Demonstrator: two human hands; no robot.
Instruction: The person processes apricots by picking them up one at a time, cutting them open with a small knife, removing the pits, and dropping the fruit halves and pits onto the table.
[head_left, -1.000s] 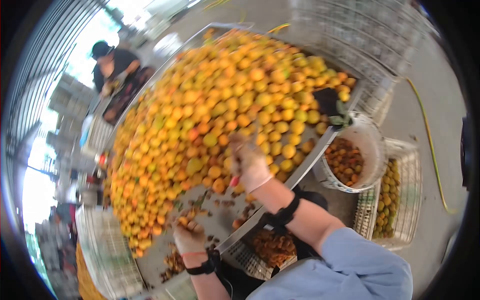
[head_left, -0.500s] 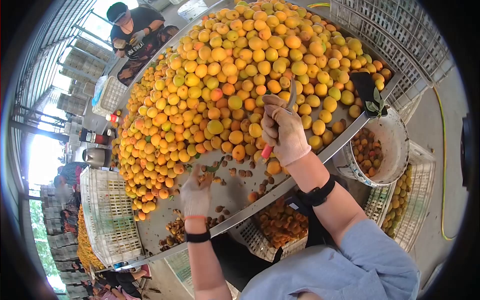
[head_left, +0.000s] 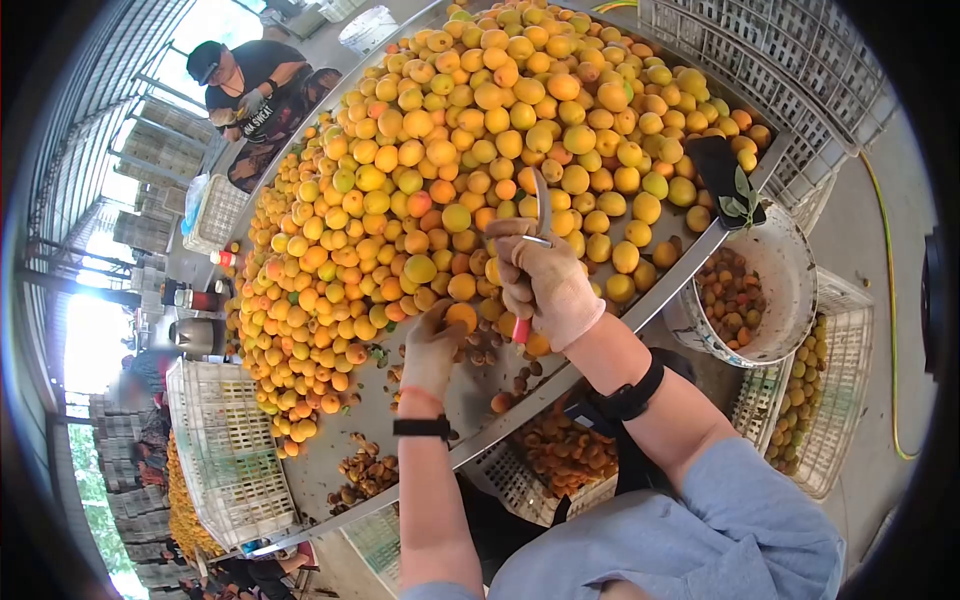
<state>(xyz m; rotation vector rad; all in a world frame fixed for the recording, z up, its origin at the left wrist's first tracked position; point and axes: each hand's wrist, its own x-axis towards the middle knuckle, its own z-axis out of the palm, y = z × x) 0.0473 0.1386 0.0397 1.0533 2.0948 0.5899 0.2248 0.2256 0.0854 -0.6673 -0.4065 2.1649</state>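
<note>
My right hand (head_left: 552, 285), in a pale glove, is closed around a small curved knife (head_left: 543, 205). Its hooked blade points up and away from me, and the red handle end sticks out below my fingers. To its left, my gloved left hand (head_left: 428, 355) has its fingers around an orange apricot (head_left: 461, 317) at the near edge of the fruit heap. A big pile of apricots (head_left: 400, 180) covers most of the metal table (head_left: 480, 400). Brown pits (head_left: 482, 357) lie scattered between and under my hands, and a small mound of scraps (head_left: 366, 470) sits nearer me.
A white bucket (head_left: 790, 290) with brownish pieces stands at the table's right corner. Below the near edge is a crate of halved apricots (head_left: 565, 450). White plastic crates (head_left: 225, 440) flank the table at left and right. Across it sits another person (head_left: 255, 95) in dark clothes.
My left hand has moved up and right to the heap's edge and now holds an apricot. My right hand has shifted slightly left with the knife. The view has turned a little.
</note>
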